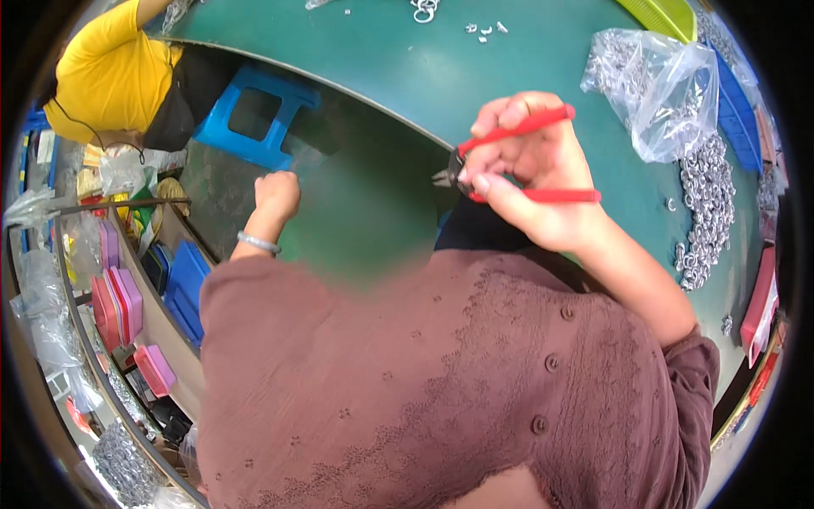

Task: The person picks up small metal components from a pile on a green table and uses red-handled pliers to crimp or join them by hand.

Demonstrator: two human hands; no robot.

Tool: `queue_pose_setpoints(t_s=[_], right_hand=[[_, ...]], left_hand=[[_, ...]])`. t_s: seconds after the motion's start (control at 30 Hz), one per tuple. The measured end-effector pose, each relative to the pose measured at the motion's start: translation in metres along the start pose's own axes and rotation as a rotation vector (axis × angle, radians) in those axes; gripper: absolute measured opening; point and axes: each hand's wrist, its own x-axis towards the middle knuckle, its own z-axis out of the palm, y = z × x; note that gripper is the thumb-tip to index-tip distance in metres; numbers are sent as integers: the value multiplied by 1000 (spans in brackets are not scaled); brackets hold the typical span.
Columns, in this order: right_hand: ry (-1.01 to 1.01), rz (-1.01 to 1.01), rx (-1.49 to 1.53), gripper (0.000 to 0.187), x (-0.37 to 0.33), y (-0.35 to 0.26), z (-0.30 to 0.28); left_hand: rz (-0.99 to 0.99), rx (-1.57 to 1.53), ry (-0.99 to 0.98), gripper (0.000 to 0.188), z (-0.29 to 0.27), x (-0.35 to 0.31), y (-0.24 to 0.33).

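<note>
My right hand [551, 161] is closed around a pair of pliers with red handles [517, 129], held up at the edge of the green table [543, 51]. The handles are spread apart and the small metal jaws point left, a little parted, with nothing visible between them. My left hand [277, 195] is curled into a fist out to the left, away from the table, below a blue stool [242, 148]. A pale bangle [258, 243] circles that wrist. Whatever its fingers hold, if anything, is hidden.
Small metal pieces [486, 32] and metal rings [426, 10] lie on the table. At right are a clear plastic bag [649, 93], heaped metal rings [708, 204], and a green basket [666, 15]. A person in yellow [119, 81] sits far left. Shelves hold blue bins [185, 288].
</note>
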Motion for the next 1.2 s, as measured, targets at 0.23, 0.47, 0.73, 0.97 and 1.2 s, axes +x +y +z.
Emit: queue_pose_setpoints(t_s=[0.23,0.47,0.73,0.97,1.2], right_hand=[[83,58,132,50,-1,-8,3],[-38,-109,113,53,1,-10,2],[-9,-124,94,50,-4,-9,9],[-75,-130,44,55,-3,-4,10],[-79,-167,17,54,-6,-3,13]], left_hand=[[698,-1480,274,23,-7,-31,49],[817,-1458,368,19,-50,-85,103],[883,-1878,424,18,-62,-96,112],[917,-1821,471,19,-61,-96,111],[940,-1826,528,19,-60,-95,114]])
